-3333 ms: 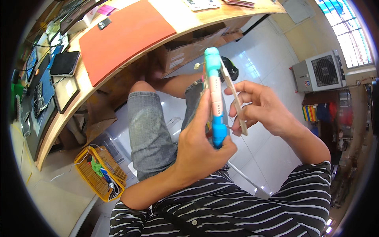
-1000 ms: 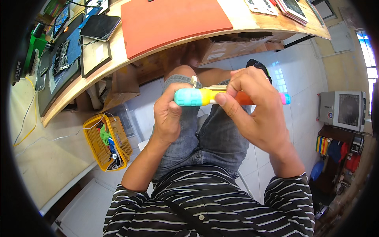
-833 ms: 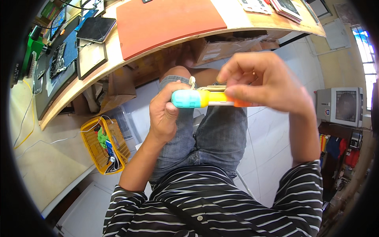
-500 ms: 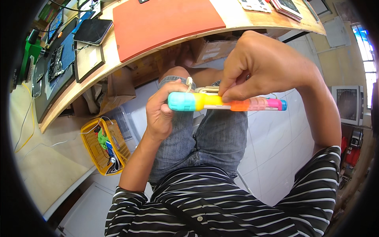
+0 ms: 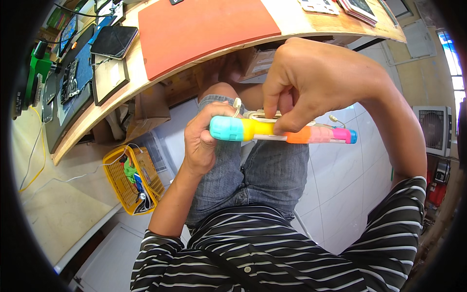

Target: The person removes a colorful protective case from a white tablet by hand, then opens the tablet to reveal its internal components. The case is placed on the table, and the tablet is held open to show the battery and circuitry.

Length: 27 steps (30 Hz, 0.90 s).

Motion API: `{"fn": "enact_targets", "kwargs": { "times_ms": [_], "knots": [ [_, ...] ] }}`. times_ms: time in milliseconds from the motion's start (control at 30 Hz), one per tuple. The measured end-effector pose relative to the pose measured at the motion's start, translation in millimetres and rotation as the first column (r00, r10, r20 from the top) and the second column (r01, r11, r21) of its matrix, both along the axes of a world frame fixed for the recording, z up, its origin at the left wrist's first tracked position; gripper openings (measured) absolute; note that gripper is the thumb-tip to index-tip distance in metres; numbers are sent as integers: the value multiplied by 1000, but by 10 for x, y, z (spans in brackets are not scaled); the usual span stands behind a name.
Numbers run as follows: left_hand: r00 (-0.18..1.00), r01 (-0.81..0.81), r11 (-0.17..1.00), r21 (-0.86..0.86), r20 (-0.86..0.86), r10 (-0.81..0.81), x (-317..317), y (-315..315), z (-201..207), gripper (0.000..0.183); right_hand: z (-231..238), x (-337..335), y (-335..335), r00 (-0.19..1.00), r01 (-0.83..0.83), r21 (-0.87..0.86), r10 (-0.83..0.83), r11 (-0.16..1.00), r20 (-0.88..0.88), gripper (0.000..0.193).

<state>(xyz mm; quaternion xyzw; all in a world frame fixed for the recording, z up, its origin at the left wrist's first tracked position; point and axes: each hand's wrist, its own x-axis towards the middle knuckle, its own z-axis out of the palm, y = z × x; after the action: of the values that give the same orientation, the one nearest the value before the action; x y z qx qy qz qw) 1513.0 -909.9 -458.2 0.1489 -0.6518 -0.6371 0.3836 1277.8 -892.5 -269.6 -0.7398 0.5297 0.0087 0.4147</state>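
While the left hand (image 5: 200,138) clasps the teal end of a multicoloured plastic case (image 5: 299,135), the right hand (image 5: 314,75) sets its thumb on the yellow section, with a fingertip at the cream cable (image 5: 258,116) behind; whether the right hand grips either cannot be told. The case is held crosswise above the denim shorts (image 5: 275,165), apart from the front edge of the desk (image 5: 294,22). Near that edge lies an orange mat (image 5: 204,34); a black tablet (image 5: 114,41) is beside its left edge.
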Motion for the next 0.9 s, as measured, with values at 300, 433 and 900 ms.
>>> {"fn": "enact_targets", "kwargs": {
  "times_ms": [300,433,900],
  "knots": [
    [999,-44,999,26,11,44,-41,8,80,80,-69,102,-32,992,-54,-130,39,990,-119,29],
    [997,-70,996,57,46,68,-63,24,142,78,-62,158,-60,969,-117,-191,71,975,-235,29],
    [873,-205,570,-796,114,473,-202,201,821,20,-286,-148,464,909,411,-394,-336,822,247,26]
  ]
}}
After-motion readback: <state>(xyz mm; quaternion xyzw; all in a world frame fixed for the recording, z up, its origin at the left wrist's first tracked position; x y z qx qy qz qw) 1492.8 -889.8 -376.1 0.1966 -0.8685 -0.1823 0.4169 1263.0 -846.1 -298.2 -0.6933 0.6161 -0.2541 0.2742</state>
